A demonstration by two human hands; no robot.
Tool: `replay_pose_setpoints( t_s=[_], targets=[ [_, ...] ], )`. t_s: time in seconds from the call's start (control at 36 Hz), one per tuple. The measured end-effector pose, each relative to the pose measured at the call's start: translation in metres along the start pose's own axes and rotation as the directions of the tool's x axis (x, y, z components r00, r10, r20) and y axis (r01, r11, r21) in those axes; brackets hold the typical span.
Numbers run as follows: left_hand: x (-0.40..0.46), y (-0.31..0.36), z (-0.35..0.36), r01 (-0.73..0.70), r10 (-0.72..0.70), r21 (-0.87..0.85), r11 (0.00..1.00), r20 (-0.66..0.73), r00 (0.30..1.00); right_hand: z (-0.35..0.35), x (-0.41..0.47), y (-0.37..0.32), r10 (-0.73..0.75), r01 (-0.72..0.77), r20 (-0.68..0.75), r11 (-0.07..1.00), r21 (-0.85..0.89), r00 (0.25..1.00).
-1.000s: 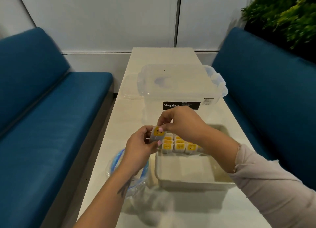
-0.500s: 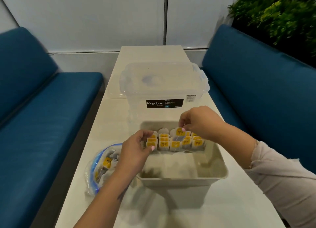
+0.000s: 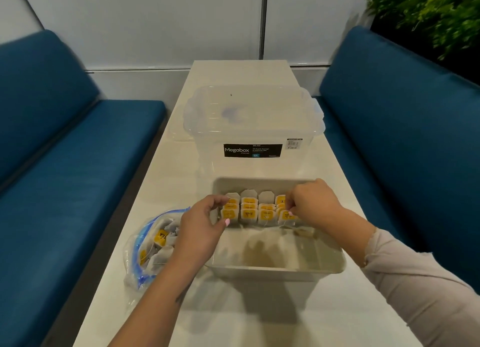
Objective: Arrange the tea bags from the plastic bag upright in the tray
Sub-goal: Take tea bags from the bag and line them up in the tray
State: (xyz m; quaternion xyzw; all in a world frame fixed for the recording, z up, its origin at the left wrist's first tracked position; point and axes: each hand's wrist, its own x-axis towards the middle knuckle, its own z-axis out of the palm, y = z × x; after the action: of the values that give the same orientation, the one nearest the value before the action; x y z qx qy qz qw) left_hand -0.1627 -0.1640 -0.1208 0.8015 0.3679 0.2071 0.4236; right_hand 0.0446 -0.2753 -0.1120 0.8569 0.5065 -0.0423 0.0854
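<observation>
**Tea bags in tray, both hands at rows**

Tea bags stand upright at far end of tray. Right hand pinches rightmost front bag. Left hand, fingers curled, touches leftmost bags. Plastic bag lies left of tray.

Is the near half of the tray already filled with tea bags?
No, the tea bags stand in rows at the far end of the tray, and its near half shows bare floor.
</observation>
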Motion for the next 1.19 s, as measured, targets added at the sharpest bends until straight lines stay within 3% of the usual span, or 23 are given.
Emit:
replay_pose_setpoints(
  t_s=[0.61,1.19],
  targets=[
    [0.002,-0.001,-0.001,0.014,-0.015,0.022,1.000,0.015,1.000,0.025,0.010,-0.006,0.005,-0.009,-0.045,0.996,-0.086,0.999],
    [0.002,0.004,-0.014,0.017,-0.017,-0.032,0.999,-0.002,1.000,0.000,0.004,-0.002,0.046,-0.043,-0.064,0.998,0.050,0.997]
  ],
)
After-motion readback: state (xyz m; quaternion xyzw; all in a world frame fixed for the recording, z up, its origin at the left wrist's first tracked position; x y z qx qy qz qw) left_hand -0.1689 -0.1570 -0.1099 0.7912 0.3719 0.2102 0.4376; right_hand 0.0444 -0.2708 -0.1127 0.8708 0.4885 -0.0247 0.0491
